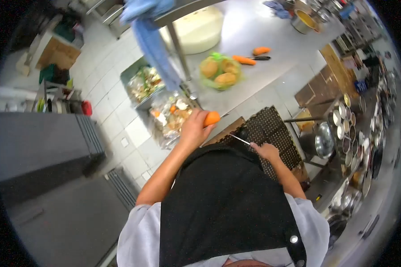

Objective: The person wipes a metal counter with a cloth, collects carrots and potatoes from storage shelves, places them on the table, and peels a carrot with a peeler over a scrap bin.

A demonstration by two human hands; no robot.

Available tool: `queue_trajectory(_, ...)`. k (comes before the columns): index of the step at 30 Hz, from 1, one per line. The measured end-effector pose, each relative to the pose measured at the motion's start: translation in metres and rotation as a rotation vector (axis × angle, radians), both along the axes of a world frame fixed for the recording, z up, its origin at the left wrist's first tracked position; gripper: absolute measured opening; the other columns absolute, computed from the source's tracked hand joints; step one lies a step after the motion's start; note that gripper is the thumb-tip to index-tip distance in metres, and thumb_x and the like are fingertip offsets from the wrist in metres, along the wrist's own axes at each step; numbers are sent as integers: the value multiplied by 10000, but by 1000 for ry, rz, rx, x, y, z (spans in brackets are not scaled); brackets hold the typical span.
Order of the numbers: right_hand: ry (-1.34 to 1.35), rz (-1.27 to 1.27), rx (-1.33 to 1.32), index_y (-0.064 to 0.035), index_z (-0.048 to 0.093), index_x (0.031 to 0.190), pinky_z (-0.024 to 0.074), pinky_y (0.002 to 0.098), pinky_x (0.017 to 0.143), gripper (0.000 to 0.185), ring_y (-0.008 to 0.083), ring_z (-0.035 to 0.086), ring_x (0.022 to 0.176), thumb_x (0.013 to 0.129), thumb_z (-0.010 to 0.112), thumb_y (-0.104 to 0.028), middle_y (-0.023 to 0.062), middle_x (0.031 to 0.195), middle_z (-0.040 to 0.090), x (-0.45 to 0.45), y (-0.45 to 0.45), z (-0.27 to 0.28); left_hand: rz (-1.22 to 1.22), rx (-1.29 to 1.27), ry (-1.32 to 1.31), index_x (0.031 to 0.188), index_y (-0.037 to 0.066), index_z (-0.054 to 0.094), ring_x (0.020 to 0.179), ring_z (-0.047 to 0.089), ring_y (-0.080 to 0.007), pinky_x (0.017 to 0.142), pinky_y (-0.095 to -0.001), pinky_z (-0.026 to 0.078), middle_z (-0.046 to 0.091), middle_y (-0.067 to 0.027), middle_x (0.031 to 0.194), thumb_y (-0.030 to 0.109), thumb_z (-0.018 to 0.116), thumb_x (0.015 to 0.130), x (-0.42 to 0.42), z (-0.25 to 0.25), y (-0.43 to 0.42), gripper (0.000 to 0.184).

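Note:
My left hand [194, 130] is closed around a peeled carrot [212, 118], over the near edge of the steel table [276, 42]. In my right hand [268, 152] is a knife [240, 139], its narrow blade pointing left toward the carrot but apart from it. Farther up the table lies a knotted greenish plastic bag [220, 72] with round, tan vegetables that look like potatoes. Beside it are a carrot [244, 60], a second orange carrot piece [261, 50] and a dark-handled tool [260, 58] that I cannot make out clearly.
Left of the table stand a scrap bin [128, 78] and a plastic-lined container of peelings [169, 118]. A blue cloth [151, 53] hangs by the table leg. A pot [302, 22] sits at the back. Shelved cups and pans [343, 120] line the right; a perforated mat [267, 129] covers the floor.

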State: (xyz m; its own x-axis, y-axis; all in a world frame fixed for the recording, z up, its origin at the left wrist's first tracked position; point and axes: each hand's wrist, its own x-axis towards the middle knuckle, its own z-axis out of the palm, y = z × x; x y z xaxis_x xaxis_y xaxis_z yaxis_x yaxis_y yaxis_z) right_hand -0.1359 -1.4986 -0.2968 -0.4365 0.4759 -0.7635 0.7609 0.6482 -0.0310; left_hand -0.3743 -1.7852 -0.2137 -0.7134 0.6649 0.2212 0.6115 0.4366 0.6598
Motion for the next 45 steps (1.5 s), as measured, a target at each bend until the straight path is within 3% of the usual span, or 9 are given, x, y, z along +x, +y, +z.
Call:
queue_trajectory(5, -11, -202, -33, 70, 768, 958, 522, 506, 951, 1085, 457, 692, 1072, 823, 364, -927, 307, 1069, 721, 73, 52, -24, -210, -107, 109, 1148, 96, 654, 968, 636, -361, 794, -468, 528, 610, -134, 1043, 197, 745, 853, -50, 19, 175, 326)
queue_trajectory(10, -113, -471, -105, 94, 727, 1110, 482, 514, 1018, 1133, 455, 642, 1190, 822, 346, -934, 314, 1220, 677, 129, 111, -33, -378, -258, 369, 1167, 101, 664, 995, 623, -332, 834, -462, 510, 626, -119, 1068, 161, 700, 853, -107, -50, 315, 322)
queue_trajectory(14, -176, -574, -132, 86, 669, 1250, 463, 513, 1045, 1156, 441, 618, 1239, 814, 358, -939, 309, 1309, 639, 155, 160, -38, -266, -388, 326, 1189, 90, 661, 1006, 624, -343, 841, -474, 514, 635, -124, 1082, 151, 685, 854, -126, -104, 347, 341)
queue_trajectory(19, -14, -667, -34, 109, 728, 1040, 478, 531, 966, 1024, 494, 645, 1113, 894, 384, -844, 368, 1112, 677, 167, 193, -27, -263, -492, 222, 1263, 75, 615, 1052, 643, -356, 834, -477, 531, 647, -142, 1168, 104, 683, 853, -126, -66, 350, 417)
queue_trajectory(23, 223, -730, -95, 74, 726, 1007, 489, 517, 905, 888, 495, 659, 1030, 942, 423, -758, 353, 1043, 683, 147, 221, -32, 80, -15, -216, 1276, 46, 567, 960, 683, -280, 741, -403, 558, 667, -124, 1121, 7, 695, 865, -105, -31, 361, 432)
queue_trajectory(28, 698, -661, -164, 48, 681, 899, 477, 504, 788, 656, 452, 650, 857, 1003, 496, -573, 315, 892, 658, 49, 221, -16, 403, 628, -865, 1142, 57, 564, 910, 673, -177, 690, -292, 548, 663, -89, 1033, -53, 758, 827, -80, -5, 301, 386)
queue_trajectory(32, 1003, -309, -277, 19, 647, 854, 467, 478, 633, 538, 441, 609, 674, 974, 577, -500, 242, 740, 631, -60, 172, 41, 424, 1027, -1316, 1092, 110, 564, 890, 689, -224, 689, -292, 541, 672, -81, 1057, 96, 734, 895, -40, 17, 222, 260)
queue_trajectory(39, 1151, 242, -495, -21, 599, 772, 454, 478, 588, 588, 426, 599, 642, 904, 659, -591, 195, 679, 604, -172, -1, 121, 536, 1232, -1249, 1156, 105, 580, 853, 675, -227, 708, -286, 542, 677, -88, 1084, 191, 719, 909, 13, 23, 61, 297)
queue_trajectory(45, 1146, 364, -658, 12, 505, 739, 395, 457, 558, 783, 388, 517, 588, 913, 541, -751, 217, 631, 471, -199, -131, 128, 648, 1365, -1159, 1092, 94, 593, 856, 667, -230, 738, -306, 560, 684, -105, 1054, 139, 712, 900, 37, 21, -66, 231)
